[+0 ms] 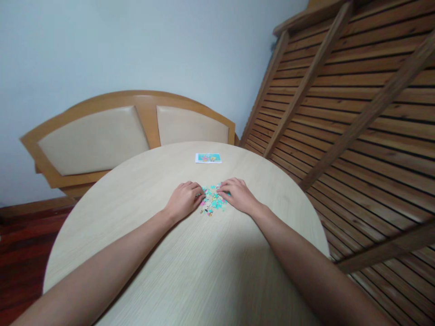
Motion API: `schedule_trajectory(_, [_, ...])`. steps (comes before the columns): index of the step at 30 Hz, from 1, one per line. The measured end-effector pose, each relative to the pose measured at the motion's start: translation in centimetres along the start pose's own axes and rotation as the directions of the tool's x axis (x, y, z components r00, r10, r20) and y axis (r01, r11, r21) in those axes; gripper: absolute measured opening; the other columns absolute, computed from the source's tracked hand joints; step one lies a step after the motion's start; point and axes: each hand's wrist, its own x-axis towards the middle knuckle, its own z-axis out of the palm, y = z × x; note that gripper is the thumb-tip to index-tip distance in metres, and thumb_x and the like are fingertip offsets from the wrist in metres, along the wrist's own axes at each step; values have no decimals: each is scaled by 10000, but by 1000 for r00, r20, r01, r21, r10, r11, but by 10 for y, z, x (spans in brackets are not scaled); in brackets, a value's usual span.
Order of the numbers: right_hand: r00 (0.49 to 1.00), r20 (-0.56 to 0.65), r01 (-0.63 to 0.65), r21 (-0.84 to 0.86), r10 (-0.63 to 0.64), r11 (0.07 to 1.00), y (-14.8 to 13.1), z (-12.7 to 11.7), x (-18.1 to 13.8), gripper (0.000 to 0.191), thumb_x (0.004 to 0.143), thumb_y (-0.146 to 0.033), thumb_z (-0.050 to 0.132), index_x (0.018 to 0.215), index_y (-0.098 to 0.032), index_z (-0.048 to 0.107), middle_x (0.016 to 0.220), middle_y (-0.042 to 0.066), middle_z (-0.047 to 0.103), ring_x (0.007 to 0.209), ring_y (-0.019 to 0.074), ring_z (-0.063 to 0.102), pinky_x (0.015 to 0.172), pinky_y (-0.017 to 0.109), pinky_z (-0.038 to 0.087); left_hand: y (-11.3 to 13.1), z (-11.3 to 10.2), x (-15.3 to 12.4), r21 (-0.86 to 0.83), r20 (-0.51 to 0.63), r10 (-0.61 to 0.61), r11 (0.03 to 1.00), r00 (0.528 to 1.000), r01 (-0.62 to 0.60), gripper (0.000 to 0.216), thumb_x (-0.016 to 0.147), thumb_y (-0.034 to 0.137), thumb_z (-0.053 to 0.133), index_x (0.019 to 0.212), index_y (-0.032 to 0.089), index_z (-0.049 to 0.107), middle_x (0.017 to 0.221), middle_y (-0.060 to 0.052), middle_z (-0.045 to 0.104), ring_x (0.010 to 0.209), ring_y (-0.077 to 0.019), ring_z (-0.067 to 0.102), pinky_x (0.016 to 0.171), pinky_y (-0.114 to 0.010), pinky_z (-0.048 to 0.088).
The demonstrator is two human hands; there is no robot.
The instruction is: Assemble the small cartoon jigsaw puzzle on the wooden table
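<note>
A small heap of loose puzzle pieces point(213, 203), mostly turquoise with some pink and yellow, lies on a round light-wood table point(142, 199). My left hand point(185, 199) rests palm down at the heap's left edge, fingers curled and touching the pieces. On the heap's right edge sits my right hand point(238, 194), also palm down, its fingertips among the pieces. Neither hand visibly lifts a piece; the fingertips are partly hidden. Both forearms stretch across the table toward the heap.
A small picture card point(208, 158) in turquoise lies flat farther back on the table. Behind the table stands a padded wooden headboard point(102, 136) against a pale wall. A slatted wooden frame point(356, 113) leans on the right. Dark red floor shows at the left.
</note>
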Motion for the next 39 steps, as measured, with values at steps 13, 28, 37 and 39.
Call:
schedule_trajectory(13, [988, -34, -152, -22, 151, 988, -7, -5, 3, 160, 967, -317, 595, 978, -217, 719, 1047, 62, 712, 1043, 230, 583, 895, 375, 390, 5, 3, -1, -178, 27, 63, 982, 998, -57, 228, 975, 337, 566, 1095, 230, 728, 1079, -68, 720, 1020, -227, 632, 938, -379, 481])
schedule_trajectory(28, [996, 86, -45, 164, 31, 985, 16, -14, -10, 222, 837, -400, 741, 1019, -275, 758, 1153, 69, 668, 1150, 259, 558, 1019, 453, 376, 5, 0, -1, -203, 50, 87, 976, 995, -75, 201, 1008, 289, 513, 1006, 213, 699, 1011, -57, 730, 971, -212, 640, 905, -355, 470])
schedule_trajectory(37, [987, 160, -9, 217, -27, 976, 18, -25, -13, 262, 822, -418, 754, 1045, -281, 768, 1164, 74, 668, 1175, 260, 553, 1040, 451, 390, 2, 2, -1, -206, 1, -41, 978, 999, 41, 202, 1003, 300, 511, 1017, 212, 692, 984, -55, 742, 928, -225, 652, 860, -366, 499])
schedule_trajectory(39, [986, 164, -4, 226, -34, 974, 18, -28, -13, 257, 815, -441, 758, 1023, -291, 774, 1150, 67, 671, 1160, 256, 559, 1037, 445, 397, 3, 2, -2, -216, -1, -59, 975, 998, 57, 186, 995, 299, 523, 1032, 217, 686, 996, -56, 741, 928, -225, 655, 851, -363, 504])
